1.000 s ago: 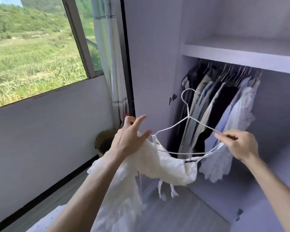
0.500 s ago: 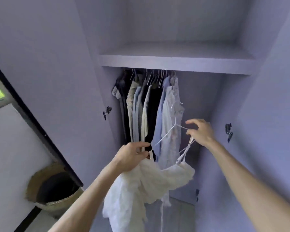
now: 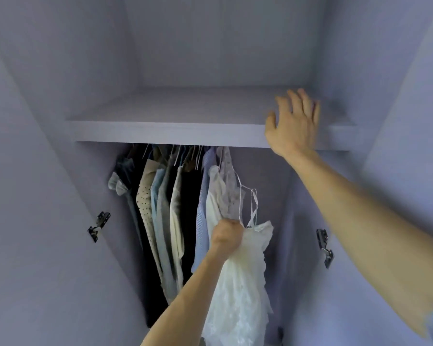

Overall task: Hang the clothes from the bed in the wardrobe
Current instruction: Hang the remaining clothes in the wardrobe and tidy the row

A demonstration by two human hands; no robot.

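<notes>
A white lacy garment (image 3: 240,290) hangs on a thin white wire hanger (image 3: 240,196) at the right end of a row of hung clothes (image 3: 165,201) inside the wardrobe. My left hand (image 3: 226,236) grips the garment's top edge by the hanger's lower bar. The hanger's hook goes up under the shelf, where the rail is hidden. My right hand (image 3: 294,123) is raised with spread fingers against the front edge of the wardrobe shelf (image 3: 160,132), holding nothing.
The hung clothes fill the left and middle of the hanging space; the part right of the white garment shows only the back wall. Door hinges sit on the left side panel (image 3: 99,226) and the right side panel (image 3: 324,247).
My view moved closer to the wardrobe. The hanger with the white garment went up among the hung clothes. My right hand let go of the hanger and rose to the shelf edge.
</notes>
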